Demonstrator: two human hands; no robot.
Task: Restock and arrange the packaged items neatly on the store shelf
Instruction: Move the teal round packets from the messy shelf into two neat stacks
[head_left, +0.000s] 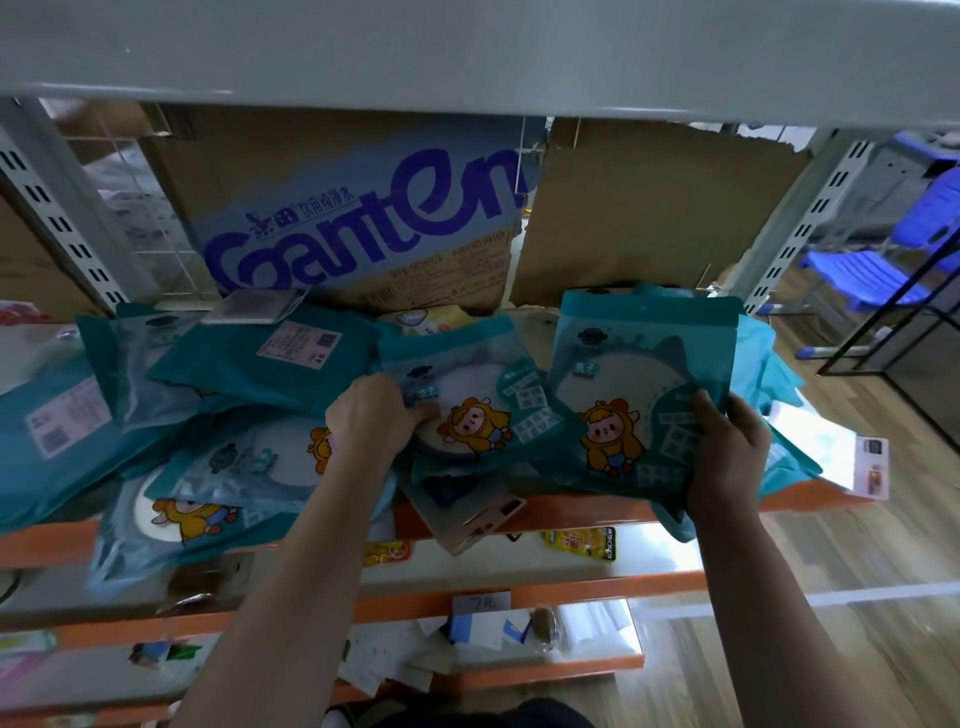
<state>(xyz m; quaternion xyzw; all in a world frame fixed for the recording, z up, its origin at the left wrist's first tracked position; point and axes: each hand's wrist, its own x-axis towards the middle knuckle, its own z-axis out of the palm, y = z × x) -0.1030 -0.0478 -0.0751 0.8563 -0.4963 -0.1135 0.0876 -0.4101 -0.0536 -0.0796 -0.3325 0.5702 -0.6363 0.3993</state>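
Several teal packets with a cartoon child lie jumbled on the orange-edged shelf (582, 512). My left hand (371, 415) grips the left edge of a teal packet (467, 400) in the middle of the shelf. My right hand (727, 452) holds another teal packet (634, 384) upright by its lower right side, thumb on the front, at the shelf's right end. More teal packets (249, 358) lie flat and overlapping to the left, some face down with white labels showing.
A large Ganten water carton (363, 223) and brown cardboard (649, 218) stand behind the packets. Grey slotted uprights (810, 218) frame the bay. Lower shelves hold small mixed goods (582, 543). A blue chair (883, 270) stands on the wooden floor at right.
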